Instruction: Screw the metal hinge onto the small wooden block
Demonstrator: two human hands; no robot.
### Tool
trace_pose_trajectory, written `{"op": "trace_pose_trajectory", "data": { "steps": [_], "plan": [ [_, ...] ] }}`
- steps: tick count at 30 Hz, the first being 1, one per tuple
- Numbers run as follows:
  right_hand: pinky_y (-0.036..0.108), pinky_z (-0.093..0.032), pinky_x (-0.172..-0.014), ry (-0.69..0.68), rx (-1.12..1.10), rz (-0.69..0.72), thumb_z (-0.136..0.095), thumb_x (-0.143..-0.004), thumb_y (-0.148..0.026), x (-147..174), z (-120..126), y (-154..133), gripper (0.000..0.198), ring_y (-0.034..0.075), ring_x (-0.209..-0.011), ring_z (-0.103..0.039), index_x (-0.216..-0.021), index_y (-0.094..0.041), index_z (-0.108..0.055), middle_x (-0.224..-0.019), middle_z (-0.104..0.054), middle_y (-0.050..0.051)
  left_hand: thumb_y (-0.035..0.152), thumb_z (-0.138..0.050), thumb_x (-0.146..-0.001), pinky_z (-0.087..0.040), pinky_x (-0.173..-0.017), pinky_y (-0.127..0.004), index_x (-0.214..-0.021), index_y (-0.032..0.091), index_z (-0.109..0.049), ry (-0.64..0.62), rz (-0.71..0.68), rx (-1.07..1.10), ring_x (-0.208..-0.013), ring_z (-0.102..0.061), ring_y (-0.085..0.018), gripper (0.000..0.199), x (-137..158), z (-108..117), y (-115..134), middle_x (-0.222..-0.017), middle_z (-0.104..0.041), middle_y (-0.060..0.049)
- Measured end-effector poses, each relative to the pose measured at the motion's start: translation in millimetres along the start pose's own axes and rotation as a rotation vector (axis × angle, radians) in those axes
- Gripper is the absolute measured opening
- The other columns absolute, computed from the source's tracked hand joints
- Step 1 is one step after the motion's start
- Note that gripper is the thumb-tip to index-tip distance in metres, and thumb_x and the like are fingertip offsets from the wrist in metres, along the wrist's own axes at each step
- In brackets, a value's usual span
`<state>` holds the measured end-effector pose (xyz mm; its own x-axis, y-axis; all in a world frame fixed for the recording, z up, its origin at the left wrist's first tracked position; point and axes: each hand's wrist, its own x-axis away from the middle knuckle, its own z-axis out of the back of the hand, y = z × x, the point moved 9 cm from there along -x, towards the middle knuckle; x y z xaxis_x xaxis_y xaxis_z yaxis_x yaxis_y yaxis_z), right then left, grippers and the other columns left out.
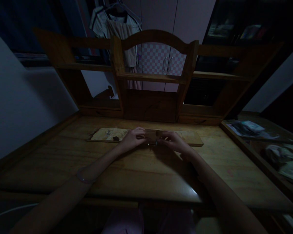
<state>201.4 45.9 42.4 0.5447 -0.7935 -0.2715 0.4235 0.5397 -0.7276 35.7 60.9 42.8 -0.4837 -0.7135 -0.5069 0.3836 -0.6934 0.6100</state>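
Gripping from both ends, the left hand and the right hand hold a small brown block between them, near the middle of the bench and a little toward its back. The left fingers are curled over the block's left end, pressed close together. The right fingers are bent around the right end, and something small and shiny shows at the block's lower edge between the hands; what it is cannot be told in the dim light. The block sits just above or on a long flat wooden board that lies crosswise on the bench, its pale left part and right end showing on either side of the hands. A thin band circles the left wrist.

Behind the board rises a wooden shelf unit with an arched centre opening. Clothes on a hanger hang behind it, beside a pink chequered door. To the right, a lower side surface carries loose papers and cloth. The room is dark, with a pale wall on the left.
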Motion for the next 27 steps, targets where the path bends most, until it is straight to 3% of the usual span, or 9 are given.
{"op": "trace_pose_trajectory", "data": {
  "steps": [5,11,16,21,27],
  "plan": [
    [0.026,-0.045,-0.065,-0.006,-0.074,-0.109,-0.063,-0.089,-0.04,-4,-1,13,0.029,0.017,-0.076,-0.062,-0.102,-0.015,-0.071,-0.088,-0.069,0.005,0.051,-0.075,-0.077,-0.052,-0.084,-0.031,-0.089,0.017,-0.072,0.069,0.217,0.047,-0.092,-0.067,-0.021,0.037,0,2,-16,-0.097,-0.07,-0.006],
    [0.024,-0.042,-0.058,0.015,-0.154,-0.232,-0.067,-0.084,-0.046,-9,-4,33,0.032,0.015,-0.066,-0.06,-0.081,-0.014,-0.066,-0.073,-0.065,0.003,0.055,-0.08,-0.067,-0.053,-0.072,-0.027,-0.1,0.014,-0.065,0.099,0.434,0.228,-0.084,-0.069,-0.022,0.054,3,-5,-36,-0.086,-0.072,-0.004],
    [0.024,-0.048,-0.06,0.066,-0.242,-0.284,-0.065,-0.085,-0.038,-11,-8,47,0.025,0.014,-0.067,-0.063,-0.09,-0.015,-0.059,-0.082,-0.069,0.006,0.052,-0.08,-0.069,-0.052,-0.076,-0.029,-0.11,0.013,-0.063,0.107,0.468,0.263,-0.08,-0.07,-0.021,0.06,4,-9,-46,-0.081,-0.073,-0.005],
    [0.023,-0.048,-0.056,0.117,-0.234,-0.308,-0.067,-0.085,-0.036,-9,-7,55,0.031,0.014,-0.065,-0.064,-0.107,-0.015,-0.057,-0.082,-0.071,0.006,0.052,-0.08,-0.069,-0.053,-0.078,-0.032,-0.113,0.013,-0.063,0.104,0.486,0.256,-0.082,-0.071,-0.022,0.061,4,-9,-47,-0.082,-0.074,-0.007],
    [0.023,-0.047,-0.056,0.099,-0.218,-0.277,-0.067,-0.084,-0.042,-10,-7,55,0.028,0.014,-0.065,-0.063,-0.091,-0.015,-0.062,-0.08,-0.069,0.005,0.053,-0.08,-0.069,-0.054,-0.079,-0.032,-0.114,0.014,-0.062,0.105,0.485,0.288,-0.083,-0.071,-0.022,0.062,4,-11,-48,-0.083,-0.074,-0.006]
  ]
}}
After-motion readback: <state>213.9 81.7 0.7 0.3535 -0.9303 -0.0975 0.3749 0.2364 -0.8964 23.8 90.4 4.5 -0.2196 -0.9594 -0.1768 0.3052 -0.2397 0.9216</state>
